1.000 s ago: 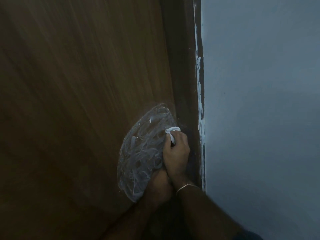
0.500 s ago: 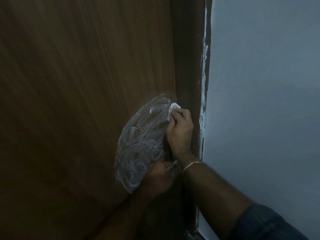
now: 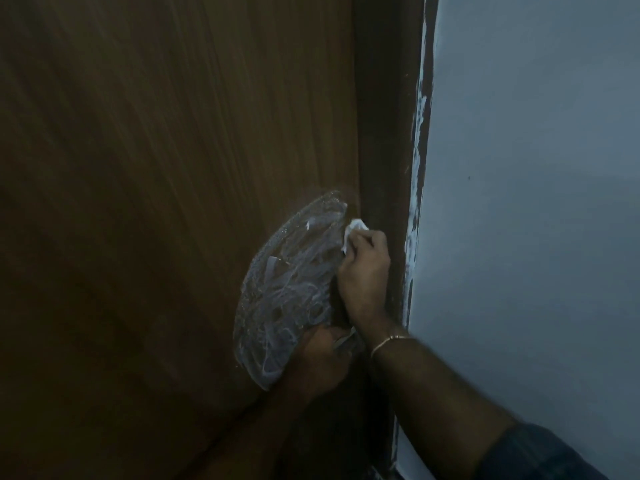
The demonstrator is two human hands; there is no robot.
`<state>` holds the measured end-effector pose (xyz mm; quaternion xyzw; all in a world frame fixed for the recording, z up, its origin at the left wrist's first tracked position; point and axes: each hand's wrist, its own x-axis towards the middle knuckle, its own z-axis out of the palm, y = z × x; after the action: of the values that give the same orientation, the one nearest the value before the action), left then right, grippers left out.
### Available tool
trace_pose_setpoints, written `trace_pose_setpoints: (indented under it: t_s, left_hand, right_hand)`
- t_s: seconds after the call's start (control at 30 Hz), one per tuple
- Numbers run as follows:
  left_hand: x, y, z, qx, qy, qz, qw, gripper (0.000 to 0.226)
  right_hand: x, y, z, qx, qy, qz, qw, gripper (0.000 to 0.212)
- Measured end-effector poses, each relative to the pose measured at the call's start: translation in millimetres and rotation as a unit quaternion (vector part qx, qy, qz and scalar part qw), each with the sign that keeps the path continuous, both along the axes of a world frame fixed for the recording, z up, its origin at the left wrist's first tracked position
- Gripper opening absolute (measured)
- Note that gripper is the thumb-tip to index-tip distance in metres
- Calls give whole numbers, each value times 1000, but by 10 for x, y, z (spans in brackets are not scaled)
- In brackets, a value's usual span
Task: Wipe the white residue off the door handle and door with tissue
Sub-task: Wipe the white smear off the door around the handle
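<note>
Right hand (image 3: 363, 268) pinching crumpled white tissue (image 3: 353, 227) at upper right edge of smeared white residue patch (image 3: 291, 292), spreading down-left; left hand (image 3: 318, 362) grip unclear.

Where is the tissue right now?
In the head view, the tissue is pinched in the right hand, at the upper right edge of the white residue on the door.

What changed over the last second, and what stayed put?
The right hand, gripping the tissue, moved up the door along the right edge of the white residue, toward the patch's top. The left hand stayed low at the patch's bottom, on what is probably the handle, mostly hidden. The residue looks largely unchanged.
</note>
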<state>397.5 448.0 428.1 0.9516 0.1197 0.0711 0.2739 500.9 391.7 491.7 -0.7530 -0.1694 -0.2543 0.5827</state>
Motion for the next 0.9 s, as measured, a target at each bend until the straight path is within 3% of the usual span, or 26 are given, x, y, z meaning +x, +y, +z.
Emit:
trace_pose_setpoints:
  t_s: [0.17,0.27,0.43,0.6,0.73,0.9]
  left_hand:
    - [-12,-22,16,5,-4,10,1000,25]
    - [-13,-20,45,-29,-11,10,999,23]
    - [-17,-7,35,-10,17,-17,1000,24]
    - [-17,12,54,-21,26,-10,999,29]
    - [-4,26,38,-83,47,10,995,22]
    - [-10,12,87,-79,63,20,995,40]
  right_hand:
    - [52,3,70,-37,54,-12,998,17]
    - [62,-11,261,-60,35,-26,997,24]
    - [32,47,396,-70,-22,-18,997,40]
    - [97,7,417,-75,-74,-1,994,38]
    - [217,-91,350,-204,-144,-10,968,37]
    - [295,-368,229,-362,-229,37,903,19]
